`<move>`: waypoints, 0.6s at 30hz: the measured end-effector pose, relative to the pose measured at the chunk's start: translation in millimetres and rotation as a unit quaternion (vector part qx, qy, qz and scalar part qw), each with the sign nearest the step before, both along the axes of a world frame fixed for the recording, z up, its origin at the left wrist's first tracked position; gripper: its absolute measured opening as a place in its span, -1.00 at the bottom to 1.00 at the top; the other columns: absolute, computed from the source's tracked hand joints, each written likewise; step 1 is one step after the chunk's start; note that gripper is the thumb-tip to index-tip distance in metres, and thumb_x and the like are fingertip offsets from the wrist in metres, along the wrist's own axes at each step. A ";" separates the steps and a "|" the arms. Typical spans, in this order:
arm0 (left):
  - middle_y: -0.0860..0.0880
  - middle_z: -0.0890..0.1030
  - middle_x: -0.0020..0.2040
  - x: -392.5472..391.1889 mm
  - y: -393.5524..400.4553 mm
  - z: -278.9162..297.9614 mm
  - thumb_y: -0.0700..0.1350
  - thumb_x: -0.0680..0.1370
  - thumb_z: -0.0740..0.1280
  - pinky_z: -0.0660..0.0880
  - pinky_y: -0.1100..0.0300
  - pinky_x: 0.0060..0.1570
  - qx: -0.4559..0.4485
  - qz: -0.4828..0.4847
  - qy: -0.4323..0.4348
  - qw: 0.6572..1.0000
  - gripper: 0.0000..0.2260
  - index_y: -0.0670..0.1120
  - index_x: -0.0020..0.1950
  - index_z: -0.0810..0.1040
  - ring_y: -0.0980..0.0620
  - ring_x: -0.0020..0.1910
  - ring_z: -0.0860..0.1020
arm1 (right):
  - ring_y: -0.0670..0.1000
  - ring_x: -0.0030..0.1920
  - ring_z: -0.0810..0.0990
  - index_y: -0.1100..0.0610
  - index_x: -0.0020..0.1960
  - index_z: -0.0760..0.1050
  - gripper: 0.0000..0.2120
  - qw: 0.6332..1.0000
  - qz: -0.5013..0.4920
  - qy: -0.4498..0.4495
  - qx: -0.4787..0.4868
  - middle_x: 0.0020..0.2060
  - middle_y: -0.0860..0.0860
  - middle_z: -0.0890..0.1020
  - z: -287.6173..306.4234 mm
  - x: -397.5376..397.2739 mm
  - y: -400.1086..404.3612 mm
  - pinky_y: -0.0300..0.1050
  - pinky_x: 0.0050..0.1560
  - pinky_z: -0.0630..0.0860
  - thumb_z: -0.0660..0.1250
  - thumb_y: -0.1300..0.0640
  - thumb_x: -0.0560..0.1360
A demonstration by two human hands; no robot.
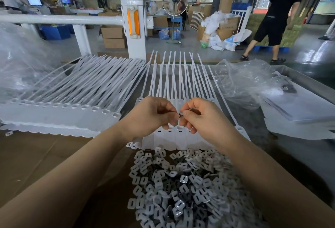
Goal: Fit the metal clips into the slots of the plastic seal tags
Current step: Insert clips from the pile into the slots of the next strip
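My left hand (151,115) and my right hand (201,115) meet fingertip to fingertip above a row of white plastic seal tags (169,140) whose long tails fan away from me. Between the fingertips sits a small dark metal clip (180,115), pinched by both hands. A heap of metal clips (181,187) lies on the brown cardboard just below my wrists. A second, longer strip of white seal tags (59,117) lies to the left, with square slots along its heads.
Crumpled clear plastic bags lie at far left (23,60) and at right (244,82). A white railing post (134,24) stands behind the table. A person in black (275,19) walks past at back right. One stray clip (8,133) lies at the left edge.
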State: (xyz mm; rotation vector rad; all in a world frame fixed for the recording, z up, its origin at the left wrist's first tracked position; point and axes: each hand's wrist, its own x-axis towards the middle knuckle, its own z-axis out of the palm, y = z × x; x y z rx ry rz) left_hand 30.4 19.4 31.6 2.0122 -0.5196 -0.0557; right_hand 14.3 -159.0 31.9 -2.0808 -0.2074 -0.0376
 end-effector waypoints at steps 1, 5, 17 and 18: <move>-0.01 0.70 -0.27 0.3 0.8 0.4 -0.24 0.55 0.41 0.49 0.39 -0.31 -0.006 0.003 0.009 1.000 -0.94 -0.17 -0.12 0.64 0.15 -0.36 0.60 | -0.08 -0.26 0.61 -0.01 -0.02 0.53 -0.90 1.000 0.001 -0.009 -0.019 -0.28 -0.07 0.69 0.7 -0.4 0.3 0.00 -0.12 0.62 0.27 0.15 0.60; -0.03 0.70 -0.26 1.1 3.3 0.7 -0.20 0.55 0.41 0.49 0.36 -0.30 -0.014 0.002 0.036 0.999 -0.93 -0.15 -0.12 0.65 0.15 -0.37 0.57 | -0.08 -0.20 0.62 -0.04 -0.07 0.55 -0.92 0.997 0.006 -0.030 -0.065 -0.19 -0.08 0.66 1.3 -2.1 0.2 -0.01 -0.07 0.63 0.31 0.10 0.57; 0.04 0.63 -0.32 -1.3 2.1 3.5 -0.16 0.58 0.36 0.35 0.39 -0.38 0.004 0.012 0.071 0.997 -0.89 -0.13 -0.11 0.63 0.19 -0.39 0.47 | -0.07 -0.28 0.56 -0.01 -0.12 0.54 -0.85 0.998 0.015 0.015 -0.051 -0.29 -0.10 0.66 1.2 -4.4 3.3 0.06 -0.08 0.61 0.24 0.12 0.59; 0.05 0.62 -0.34 -1.5 0.8 3.1 -0.17 0.58 0.36 0.35 0.41 -0.39 0.004 0.013 0.070 0.997 -0.89 -0.14 -0.12 0.63 0.20 -0.41 0.46 | -0.07 -0.29 0.56 0.00 -0.12 0.54 -0.85 0.998 0.016 0.019 -0.051 -0.30 -0.10 0.65 0.4 -4.0 3.3 0.07 -0.08 0.61 0.24 0.11 0.59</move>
